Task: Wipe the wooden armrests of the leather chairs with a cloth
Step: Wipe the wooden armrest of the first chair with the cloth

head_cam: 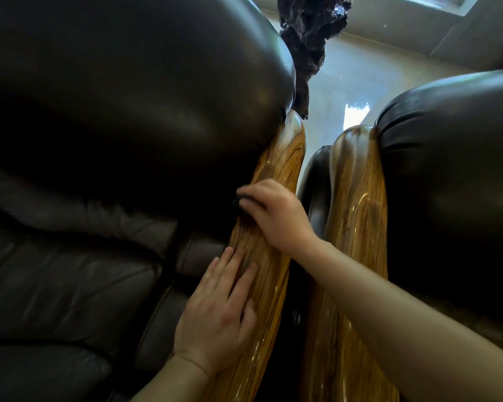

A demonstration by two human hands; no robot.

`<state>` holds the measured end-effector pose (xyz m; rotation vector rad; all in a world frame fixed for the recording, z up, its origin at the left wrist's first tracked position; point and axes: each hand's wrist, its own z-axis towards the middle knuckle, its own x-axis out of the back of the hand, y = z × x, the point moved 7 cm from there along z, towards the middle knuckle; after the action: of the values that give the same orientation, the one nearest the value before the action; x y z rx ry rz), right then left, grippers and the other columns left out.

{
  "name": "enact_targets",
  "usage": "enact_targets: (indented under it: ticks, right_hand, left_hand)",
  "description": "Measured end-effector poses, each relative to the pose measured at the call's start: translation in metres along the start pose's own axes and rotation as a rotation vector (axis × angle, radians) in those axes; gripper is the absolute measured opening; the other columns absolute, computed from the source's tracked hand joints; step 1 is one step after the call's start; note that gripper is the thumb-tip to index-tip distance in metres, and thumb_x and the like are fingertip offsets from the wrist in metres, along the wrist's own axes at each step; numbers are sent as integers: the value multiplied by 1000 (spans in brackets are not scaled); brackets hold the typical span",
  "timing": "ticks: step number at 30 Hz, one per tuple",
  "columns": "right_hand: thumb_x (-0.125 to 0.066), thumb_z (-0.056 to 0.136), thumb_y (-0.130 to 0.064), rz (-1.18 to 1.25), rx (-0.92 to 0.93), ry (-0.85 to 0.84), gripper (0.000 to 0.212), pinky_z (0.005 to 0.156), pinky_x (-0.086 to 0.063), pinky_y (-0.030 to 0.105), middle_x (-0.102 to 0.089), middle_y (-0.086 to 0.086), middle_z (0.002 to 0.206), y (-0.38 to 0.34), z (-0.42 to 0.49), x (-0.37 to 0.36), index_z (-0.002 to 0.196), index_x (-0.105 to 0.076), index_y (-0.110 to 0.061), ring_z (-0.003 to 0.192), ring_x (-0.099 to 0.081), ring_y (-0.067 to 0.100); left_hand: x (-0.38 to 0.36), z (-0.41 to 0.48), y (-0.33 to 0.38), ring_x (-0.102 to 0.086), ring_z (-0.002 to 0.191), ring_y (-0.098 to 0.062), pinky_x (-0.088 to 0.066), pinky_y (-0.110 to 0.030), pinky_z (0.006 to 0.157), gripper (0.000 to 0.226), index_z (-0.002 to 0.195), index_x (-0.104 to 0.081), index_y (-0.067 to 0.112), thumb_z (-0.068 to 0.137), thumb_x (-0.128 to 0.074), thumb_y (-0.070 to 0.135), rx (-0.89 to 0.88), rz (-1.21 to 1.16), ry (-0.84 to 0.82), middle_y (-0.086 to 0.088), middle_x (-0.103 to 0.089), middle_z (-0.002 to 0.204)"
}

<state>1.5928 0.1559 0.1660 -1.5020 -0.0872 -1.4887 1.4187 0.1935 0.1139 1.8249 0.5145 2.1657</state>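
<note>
Two hands work the left chair's wooden armrest [269, 227]: left hand [218, 309] lies flat, fingers spread, holding nothing; beyond it, right hand [276, 216] curls over a dark cloth [240, 200].

Two armrests [273, 175] [357, 198] lie side by side between chairs [99, 111] [453, 169].

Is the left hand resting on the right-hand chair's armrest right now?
No, the left hand lies flat on the left chair's wooden armrest, beside the right hand.
</note>
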Motion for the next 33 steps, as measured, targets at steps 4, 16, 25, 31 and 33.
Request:
enact_targets:
  ticks: [4, 16, 25, 31, 33]
  right_hand:
    - [-56, 101, -25, 376, -299, 82, 27, 100, -49, 35, -59, -15, 119, 16, 15, 26, 126, -65, -32, 116, -52, 1]
    - [-39, 104, -50, -256, -132, -53, 53, 123, -17, 52, -26, -6, 166, 53, 23, -6, 154, -36, -33, 156, -7, 22]
    - [-42, 100, -57, -214, -8, -25, 50, 122, -21, 53, -37, -6, 161, 20, -47, -20, 146, -47, -38, 155, -14, 23]
    - [-39, 101, -58, -172, -313, -15, 52, 123, -19, 51, -19, -7, 168, 56, 25, -9, 151, -36, -45, 156, -5, 26]
    - [-41, 101, -56, -159, -323, -3, 50, 123, -19, 51, -20, -7, 167, 54, 21, -12, 150, -39, -45, 156, -6, 26]
  left_hand:
    - [0, -1, -1, -25, 149, -20, -24, -41, 119, 54, 144, -48, 16, 92, -45, 31, 9, -15, 8, -9, -39, 156]
    - [-2, -1, 0, -28, 148, -22, -28, -43, 117, 54, 145, -47, 15, 93, -43, 30, -5, -3, 12, -10, -40, 156]
    - [-4, -1, -2, -26, 149, -21, -30, -45, 116, 54, 146, -44, 16, 94, -40, 32, 3, 8, 2, -10, -38, 157]
    - [-2, -1, -1, -27, 149, -21, -24, -42, 119, 55, 146, -45, 16, 93, -41, 31, -1, 3, 9, -10, -38, 157]
    - [-3, -1, -1, -25, 149, -21, -23, -41, 120, 55, 146, -44, 16, 93, -41, 30, 2, 12, 8, -10, -37, 157]
